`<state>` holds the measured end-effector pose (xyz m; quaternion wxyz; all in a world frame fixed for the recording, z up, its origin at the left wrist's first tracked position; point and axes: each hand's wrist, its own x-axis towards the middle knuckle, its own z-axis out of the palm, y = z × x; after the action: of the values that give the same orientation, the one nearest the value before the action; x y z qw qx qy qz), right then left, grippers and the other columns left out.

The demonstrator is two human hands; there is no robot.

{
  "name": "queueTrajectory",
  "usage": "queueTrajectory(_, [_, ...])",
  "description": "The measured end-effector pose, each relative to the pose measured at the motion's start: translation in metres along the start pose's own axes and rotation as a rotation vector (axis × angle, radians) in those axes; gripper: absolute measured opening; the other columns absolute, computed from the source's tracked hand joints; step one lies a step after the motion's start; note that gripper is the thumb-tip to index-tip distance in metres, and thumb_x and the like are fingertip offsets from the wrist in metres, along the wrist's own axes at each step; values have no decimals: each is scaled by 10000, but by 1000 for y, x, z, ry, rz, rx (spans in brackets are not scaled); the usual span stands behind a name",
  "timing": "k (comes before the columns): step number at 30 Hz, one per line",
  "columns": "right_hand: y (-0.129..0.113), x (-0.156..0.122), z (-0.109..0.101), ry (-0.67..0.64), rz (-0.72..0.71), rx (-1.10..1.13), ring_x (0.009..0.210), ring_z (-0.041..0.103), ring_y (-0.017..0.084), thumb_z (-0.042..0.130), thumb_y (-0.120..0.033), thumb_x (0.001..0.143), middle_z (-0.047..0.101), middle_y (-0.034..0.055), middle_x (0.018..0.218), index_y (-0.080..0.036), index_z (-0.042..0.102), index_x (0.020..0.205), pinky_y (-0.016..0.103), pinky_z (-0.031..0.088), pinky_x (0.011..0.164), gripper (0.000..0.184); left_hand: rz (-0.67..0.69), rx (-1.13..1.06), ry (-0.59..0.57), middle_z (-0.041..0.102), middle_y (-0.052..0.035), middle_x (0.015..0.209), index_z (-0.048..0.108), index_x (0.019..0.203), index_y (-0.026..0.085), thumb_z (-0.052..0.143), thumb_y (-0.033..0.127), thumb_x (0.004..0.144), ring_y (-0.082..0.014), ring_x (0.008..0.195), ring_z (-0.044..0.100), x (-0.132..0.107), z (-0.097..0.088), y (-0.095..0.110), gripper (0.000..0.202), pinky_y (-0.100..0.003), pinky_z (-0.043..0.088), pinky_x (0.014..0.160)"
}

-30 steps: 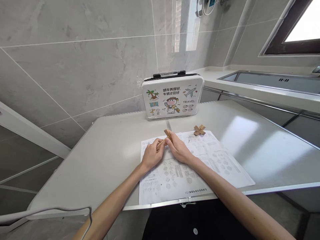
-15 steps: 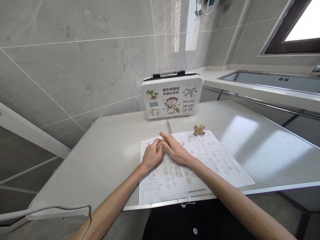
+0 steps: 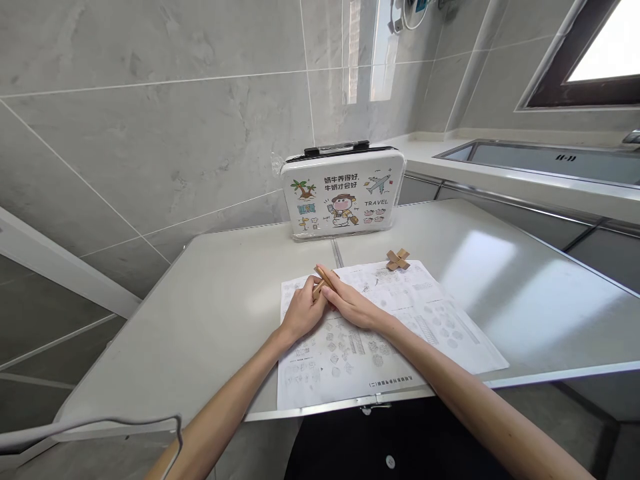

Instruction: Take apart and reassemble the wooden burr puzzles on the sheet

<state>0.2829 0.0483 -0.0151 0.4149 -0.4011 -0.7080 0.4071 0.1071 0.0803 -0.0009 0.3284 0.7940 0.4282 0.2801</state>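
Observation:
Both hands meet over the upper left part of a printed instruction sheet [image 3: 395, 360]. Light brown wooden puzzle pieces [image 3: 319, 289] show between the fingers, partly covered by them. My left hand [image 3: 303, 310] is closed around the pieces from the left. From the right, my right hand [image 3: 354, 305] is closed on them too, with one stick jutting out past its fingertips. How the pieces fit together is hidden. A cross-shaped wooden puzzle [image 3: 398, 259] lies at the sheet's far edge, apart from both hands.
A white cartoon-printed case [image 3: 343, 200] in clear plastic stands at the back of the folding table [image 3: 215, 300], before the tiled wall. A counter with a sink [image 3: 540, 160] runs along the right. A pale cable [image 3: 100, 421] crosses the lower left.
The wooden pieces between my hands have shifted slightly, and the protruding stick now points a little further left. My hands stay in nearly the same place.

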Motion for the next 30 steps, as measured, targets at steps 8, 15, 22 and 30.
queueTrajectory(8, [2, -1, 0, -31, 20, -1, 1562, 344, 287, 345, -598, 1094, 351, 60, 1706, -345, 140, 1703, 531, 244, 1288, 690, 12, -50, 3, 719, -12, 861, 463, 958, 250, 449, 419, 1044, -221, 733, 663, -1, 1, -1, 190, -316, 450, 673])
queueTrajectory(15, [1, -1, -2, -48, 19, -3, 1571, 330, 277, 349, -587, 1097, 321, 44, 1720, -368, 129, 1700, 531, 252, 1284, 678, -10, -10, 16, 703, -20, 882, 438, 937, 254, 454, 415, 1037, -224, 719, 640, -1, 3, -5, 191, -312, 419, 643])
queueTrajectory(22, [0, 2, -1, 6, -17, 19, 1482, 460, 276, 363, -566, 1096, 443, 64, 1652, -344, 235, 1686, 504, 366, 1227, 643, -4, -54, 53, 709, -2, 777, 479, 932, 247, 493, 440, 1031, -206, 662, 633, 1, 2, -2, 217, -304, 422, 643])
queueTrajectory(30, [18, 10, -3, 356, 17, -44, 1107, 681, 238, 295, -497, 1115, 659, 99, 1359, -294, 295, 1661, 440, 554, 966, 583, -119, -324, 330, 637, 35, 649, 550, 937, 226, 579, 464, 986, -146, 558, 583, 7, 1, -4, 246, -252, 435, 556])
